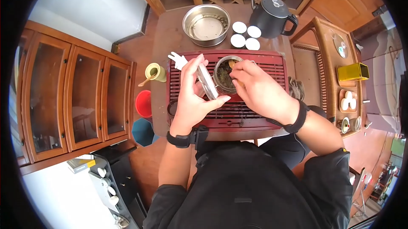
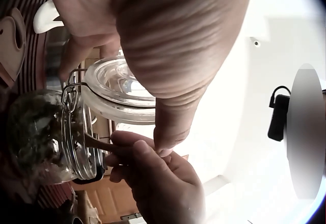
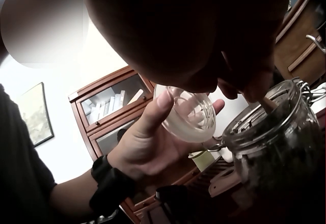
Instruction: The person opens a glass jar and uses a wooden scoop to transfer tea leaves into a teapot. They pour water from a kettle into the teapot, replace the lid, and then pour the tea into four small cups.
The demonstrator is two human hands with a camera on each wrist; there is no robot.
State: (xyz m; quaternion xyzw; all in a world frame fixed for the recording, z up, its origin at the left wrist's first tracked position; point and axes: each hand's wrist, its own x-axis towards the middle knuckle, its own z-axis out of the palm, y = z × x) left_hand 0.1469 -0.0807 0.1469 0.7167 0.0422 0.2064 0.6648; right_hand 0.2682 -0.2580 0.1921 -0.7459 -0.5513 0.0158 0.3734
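A glass clip-top jar (image 3: 260, 157) of dark dried leaves stands with its mouth uncovered on the red slatted tea tray (image 1: 272, 71). My left hand (image 1: 187, 99) grips the jar's hinged glass lid (image 2: 119, 89) by its edge, thumb on one side and fingers on the other, and the lid is tilted up to the left of the mouth. Between the thumb and fingers of my right hand (image 1: 263, 88) is the handle of a small wooden scoop (image 2: 99, 143). Its far end reaches inside the jar's mouth, among the leaves, where it is partly hidden.
Behind the tray stand a steel bowl (image 1: 206, 42), several white-topped cups (image 1: 238, 41) and a black kettle (image 1: 272, 16). A white figure (image 1: 178, 61) sits at the tray's back left corner. Further left are a pale green pot (image 1: 160, 75) and a red bin (image 1: 143, 104).
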